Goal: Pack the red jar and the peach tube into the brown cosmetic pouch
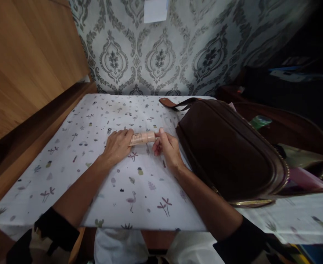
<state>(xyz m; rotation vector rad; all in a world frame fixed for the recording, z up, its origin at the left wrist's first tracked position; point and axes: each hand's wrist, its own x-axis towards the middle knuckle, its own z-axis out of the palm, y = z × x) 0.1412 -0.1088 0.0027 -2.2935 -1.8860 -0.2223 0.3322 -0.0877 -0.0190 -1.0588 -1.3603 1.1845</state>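
A beige squeeze tube [140, 138] with small printing lies sideways just above the tabletop, its pale cap [151, 136] pointing right. My left hand [119, 143] is closed around the tube's left end, hiding that part. At the cap end is my right hand [170, 148], fingers curled in and thumb raised along the top. Its fingertips meet or nearly meet the cap; whatever is between them is too small to make out.
A patterned white cloth [95, 190] covers the table. Close to my right forearm stands a large brown bag [227, 150], unzipped, with a green-capped item [260, 121] and a pink item [306, 178] inside. Wooden furniture [26, 55] borders the left; a wallpapered wall [161, 58] rises behind.
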